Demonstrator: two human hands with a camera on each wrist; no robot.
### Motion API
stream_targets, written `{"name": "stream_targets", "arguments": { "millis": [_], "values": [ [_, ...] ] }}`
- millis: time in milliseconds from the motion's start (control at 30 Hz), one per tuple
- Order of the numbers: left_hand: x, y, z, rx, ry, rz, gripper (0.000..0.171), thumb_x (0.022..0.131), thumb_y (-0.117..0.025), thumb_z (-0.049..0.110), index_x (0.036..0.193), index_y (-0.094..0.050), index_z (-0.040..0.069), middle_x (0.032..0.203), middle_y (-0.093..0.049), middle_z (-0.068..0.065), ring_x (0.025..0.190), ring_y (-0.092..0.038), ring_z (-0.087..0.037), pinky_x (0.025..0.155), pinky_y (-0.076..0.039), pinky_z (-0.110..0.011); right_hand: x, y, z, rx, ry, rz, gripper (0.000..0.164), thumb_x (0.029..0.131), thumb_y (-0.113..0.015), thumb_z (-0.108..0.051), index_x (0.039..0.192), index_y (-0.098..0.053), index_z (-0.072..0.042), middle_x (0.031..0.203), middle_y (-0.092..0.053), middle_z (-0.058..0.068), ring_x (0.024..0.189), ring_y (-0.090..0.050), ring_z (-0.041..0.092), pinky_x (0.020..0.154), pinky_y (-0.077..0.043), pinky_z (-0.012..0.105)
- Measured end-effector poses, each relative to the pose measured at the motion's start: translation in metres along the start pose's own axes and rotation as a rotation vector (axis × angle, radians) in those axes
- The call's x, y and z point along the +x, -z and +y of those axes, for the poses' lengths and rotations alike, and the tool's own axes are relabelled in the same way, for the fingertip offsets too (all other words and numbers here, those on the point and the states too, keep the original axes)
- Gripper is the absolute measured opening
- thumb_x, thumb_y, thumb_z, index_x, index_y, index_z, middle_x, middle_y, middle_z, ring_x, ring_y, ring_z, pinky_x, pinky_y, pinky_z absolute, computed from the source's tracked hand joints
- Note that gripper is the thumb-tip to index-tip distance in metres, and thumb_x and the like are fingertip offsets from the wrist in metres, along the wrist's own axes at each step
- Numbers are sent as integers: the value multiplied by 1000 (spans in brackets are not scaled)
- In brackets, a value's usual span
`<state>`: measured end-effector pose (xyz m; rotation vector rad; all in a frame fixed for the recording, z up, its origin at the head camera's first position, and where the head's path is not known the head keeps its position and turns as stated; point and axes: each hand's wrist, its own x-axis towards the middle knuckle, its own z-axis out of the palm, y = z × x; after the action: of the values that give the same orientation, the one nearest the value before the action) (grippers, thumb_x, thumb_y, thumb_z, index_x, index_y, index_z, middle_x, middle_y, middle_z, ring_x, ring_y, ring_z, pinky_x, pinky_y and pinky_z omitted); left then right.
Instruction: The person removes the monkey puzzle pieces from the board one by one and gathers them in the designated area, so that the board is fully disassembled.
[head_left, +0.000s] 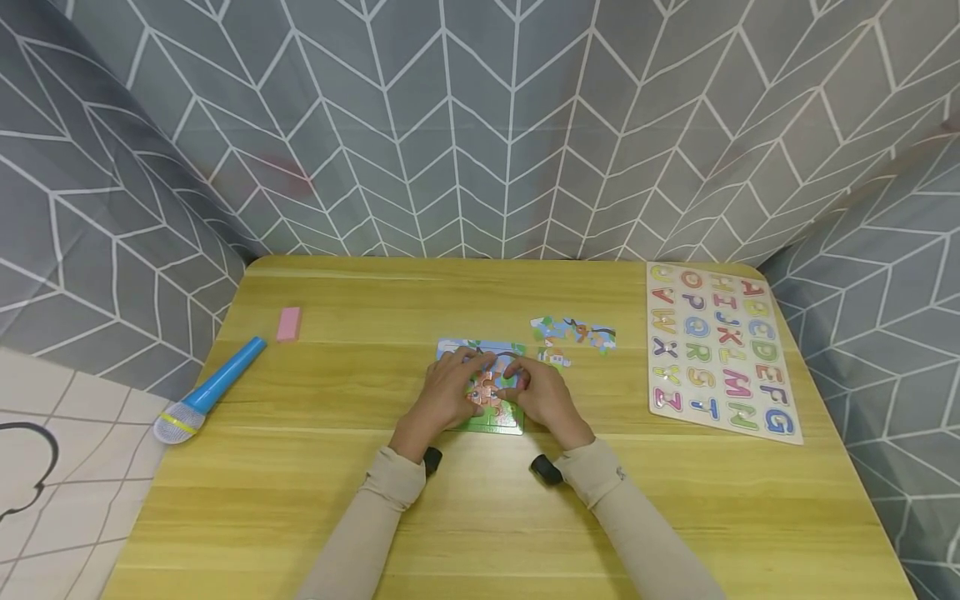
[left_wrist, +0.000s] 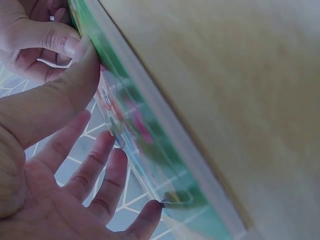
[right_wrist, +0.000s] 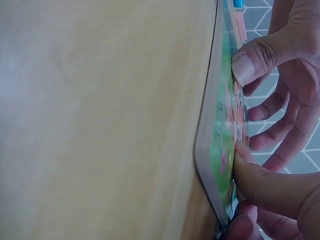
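A jigsaw puzzle board (head_left: 491,427) with a green lower edge and blue sky lies mid-table, its middle filled with orange-pink pieces (head_left: 483,390). My left hand (head_left: 444,392) rests over the left side. Its thumb (left_wrist: 82,75) presses the face and its fairly straight fingers (left_wrist: 102,185) touch the far side. On the right side my right hand (head_left: 546,396) touches the board, thumb (right_wrist: 250,167) on the pieces and fingers bent. Whether a piece sits under those fingers is hidden. In the right wrist view some pieces stand slightly proud of the board.
Loose puzzle pieces (head_left: 581,332) lie behind and right of the board. At the right stands an alphabet board (head_left: 708,354) with coloured letters. A blue toy microphone (head_left: 217,383) and a pink block (head_left: 288,324) lie to the left. Patterned curtains (head_left: 480,125) border the wooden table (head_left: 300,500).
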<state>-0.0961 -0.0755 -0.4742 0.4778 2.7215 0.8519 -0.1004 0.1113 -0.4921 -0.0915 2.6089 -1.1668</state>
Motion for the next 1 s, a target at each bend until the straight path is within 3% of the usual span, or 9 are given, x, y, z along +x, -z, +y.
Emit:
{"name": "stream_targets", "arguments": {
  "millis": [400,667,1000],
  "values": [
    [0,-2,-1,20,-19,-1,84,74,-89,9,148,-50,19,142,-51,-6,126,-49,-32,111,-39,-56,2,-1,-3,21,29,-11,28,84,-82,-17,108,-70,-7,75,-60,2,64,-52,12,58,-43,23],
    [0,-3,-1,17,-35,7,85,73,-88,6,148,-50,21,141,-51,-7,127,-48,-32,110,-40,-56,6,-3,-13,29,83,-64,33,89,-77,-24,116,-70,-6,80,-64,3,68,-56,13,61,-46,24],
    [1,-5,-3,12,-28,17,87,72,-89,6,148,-49,19,142,-50,-8,125,-49,-33,108,-40,-56,8,-6,-15,59,69,-105,35,91,-75,-21,120,-67,-2,82,-69,5,61,-57,12,54,-47,23]
  ]
}}
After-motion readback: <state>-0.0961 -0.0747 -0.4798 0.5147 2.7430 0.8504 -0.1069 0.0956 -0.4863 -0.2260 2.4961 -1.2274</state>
